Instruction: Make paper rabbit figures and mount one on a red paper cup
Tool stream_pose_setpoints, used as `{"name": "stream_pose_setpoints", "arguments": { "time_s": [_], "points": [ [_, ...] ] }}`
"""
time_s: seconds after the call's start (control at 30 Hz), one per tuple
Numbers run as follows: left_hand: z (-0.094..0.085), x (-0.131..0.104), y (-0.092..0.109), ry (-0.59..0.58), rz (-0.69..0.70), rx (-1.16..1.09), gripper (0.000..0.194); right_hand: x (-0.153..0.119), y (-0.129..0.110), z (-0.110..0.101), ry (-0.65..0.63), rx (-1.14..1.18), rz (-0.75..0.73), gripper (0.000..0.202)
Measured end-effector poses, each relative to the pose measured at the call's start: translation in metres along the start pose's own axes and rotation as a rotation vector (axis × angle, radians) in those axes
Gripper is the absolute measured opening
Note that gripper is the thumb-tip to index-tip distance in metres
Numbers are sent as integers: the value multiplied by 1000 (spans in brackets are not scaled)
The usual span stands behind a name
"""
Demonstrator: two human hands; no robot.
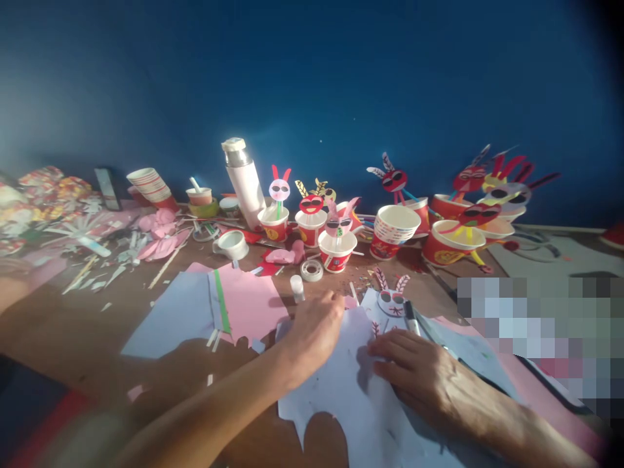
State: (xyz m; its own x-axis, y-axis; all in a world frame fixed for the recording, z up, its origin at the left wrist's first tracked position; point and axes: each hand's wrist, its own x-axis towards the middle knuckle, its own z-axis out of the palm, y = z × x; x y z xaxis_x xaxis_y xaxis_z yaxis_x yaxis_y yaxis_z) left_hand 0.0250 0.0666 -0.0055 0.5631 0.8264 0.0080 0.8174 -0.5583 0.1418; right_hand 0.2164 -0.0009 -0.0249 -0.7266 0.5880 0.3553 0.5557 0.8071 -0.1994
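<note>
- Found the left hand (pixel 316 328) above the upper part of a cut pale-blue paper sheet (pixel 331 383), with fingers curled narrowly together; cannot tell of any item between the fingertips.
- Found the right hand (pixel 419 370) palm down on the paper at right, with fingers extended and slightly parted, gripping nothing visible.
- Located the cut pale-blue paper sheet on the counter (pixel 180 396), beneath and between both hands, with a rounded cut-out in its near edge.
- Noted a white paper face (pixel 390 303) with dark glasses and red-patterned antennae just beyond the right hand, and a black marker (pixel 412 317) close beside it.
- Recorded a small white cylinder (pixel 297 288) upright beyond the left hand, near a roll of tape (pixel 312 270).
- Observed a pink paper sheet (pixel 256 292) and a blue paper sheet (pixel 168 318) to the left, with a green strip (pixel 222 302) over the pink.
- Listed farther back: white mug (pixel 233 246), tilted-looking white flask (pixel 245 188), and stacked paper cups (pixel 396 231).
- Counted among the rear items several red paper cups (pixel 337 250) bearing paper character heads, before a blue wall (pixel 312 97).
- Logged paper scraps (pixel 104 276) scattered at left.
</note>
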Motion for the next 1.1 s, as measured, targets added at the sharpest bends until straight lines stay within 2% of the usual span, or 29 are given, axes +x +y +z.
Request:
{"name": "stream_pose_setpoints", "arguments": {
  "time_s": [0.2,0.43,0.7,0.97,1.1],
  "points": [
    [4,14,10,-39,-32,46,28,-2,2,6,38,33,16,29],
    [-8,1,12,-69,-1,58,21,-6,1,9,-4,37,36,27],
    [-9,-3,11,-91,-19,28,14,-8,2,15,11,60,25,25],
    [-11,-1,4,-10,-66,-119,7,-7,0,10,-16,38,50,27],
    [-9,1,4,-10,-84,-160,7,-8,0,10,-12,22,53,29]
  ]
}}
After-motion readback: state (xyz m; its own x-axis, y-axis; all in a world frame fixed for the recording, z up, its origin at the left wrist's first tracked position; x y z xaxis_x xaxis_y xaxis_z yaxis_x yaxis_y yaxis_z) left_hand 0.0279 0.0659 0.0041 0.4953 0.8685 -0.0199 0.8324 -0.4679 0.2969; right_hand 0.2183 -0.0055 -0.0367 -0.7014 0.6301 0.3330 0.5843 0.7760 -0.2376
